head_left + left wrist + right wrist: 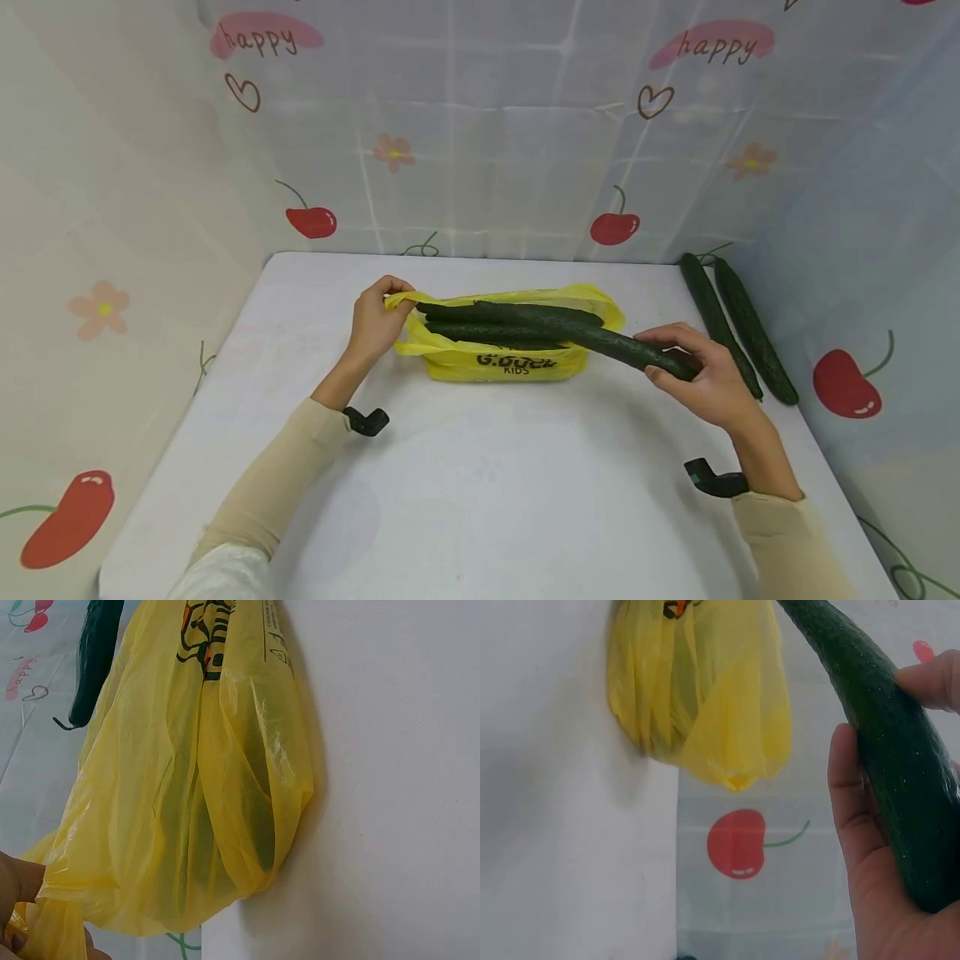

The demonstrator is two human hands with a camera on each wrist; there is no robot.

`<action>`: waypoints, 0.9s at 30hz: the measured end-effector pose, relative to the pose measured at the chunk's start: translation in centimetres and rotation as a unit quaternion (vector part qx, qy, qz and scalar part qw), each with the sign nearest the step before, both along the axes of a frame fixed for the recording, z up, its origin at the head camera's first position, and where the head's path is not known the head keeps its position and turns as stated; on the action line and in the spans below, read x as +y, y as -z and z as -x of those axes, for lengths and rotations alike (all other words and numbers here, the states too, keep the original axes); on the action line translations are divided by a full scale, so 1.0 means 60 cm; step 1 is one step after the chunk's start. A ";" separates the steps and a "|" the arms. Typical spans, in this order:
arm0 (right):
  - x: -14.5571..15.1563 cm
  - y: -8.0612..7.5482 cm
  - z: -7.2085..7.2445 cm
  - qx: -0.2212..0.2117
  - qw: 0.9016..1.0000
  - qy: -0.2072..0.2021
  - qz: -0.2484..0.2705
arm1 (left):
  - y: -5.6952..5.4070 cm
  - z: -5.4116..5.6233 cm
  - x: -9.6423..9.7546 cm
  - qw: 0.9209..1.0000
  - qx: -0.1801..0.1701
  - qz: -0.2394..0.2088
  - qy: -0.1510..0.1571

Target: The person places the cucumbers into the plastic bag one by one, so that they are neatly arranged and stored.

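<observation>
A yellow plastic bag [510, 367] with dark lettering lies with its mouth spread on the white table. My left hand [378, 321] pinches the bag's left edge at the mouth; the gathered plastic [64, 926] shows between the fingers in the left wrist view. Inside the bag lie dark green cucumbers [487, 332]. My right hand [701, 371] grips the thick end of another cucumber [622, 346], which slants up leftward over the bag's opening, its thin end above the ones inside. In the right wrist view, thumb and fingers wrap this cucumber [892, 742].
Two more cucumbers [753, 329] lie side by side along the right edge of the white table [480, 483]. A curtain [495, 150] printed with cherries and flowers hangs behind and at both sides. Each wrist wears a small black mount [716, 481].
</observation>
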State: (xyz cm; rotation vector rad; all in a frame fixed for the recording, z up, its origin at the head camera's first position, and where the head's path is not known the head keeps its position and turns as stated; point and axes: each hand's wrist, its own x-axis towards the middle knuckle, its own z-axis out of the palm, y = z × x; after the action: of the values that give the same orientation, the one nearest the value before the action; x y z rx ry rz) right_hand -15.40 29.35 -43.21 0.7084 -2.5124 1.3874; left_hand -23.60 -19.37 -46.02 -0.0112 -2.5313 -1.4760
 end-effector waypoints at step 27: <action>-0.120 0.026 0.096 -0.057 0.995 -0.048 -0.065 | 0.002 0.001 -0.003 1.000 -0.010 -0.007 -0.008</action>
State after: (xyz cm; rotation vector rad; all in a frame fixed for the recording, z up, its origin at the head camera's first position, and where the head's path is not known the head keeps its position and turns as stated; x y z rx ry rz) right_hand -21.18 22.17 -44.78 0.8042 -2.7111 1.3413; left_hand -23.64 -19.55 -46.12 0.0256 -2.5313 -1.4947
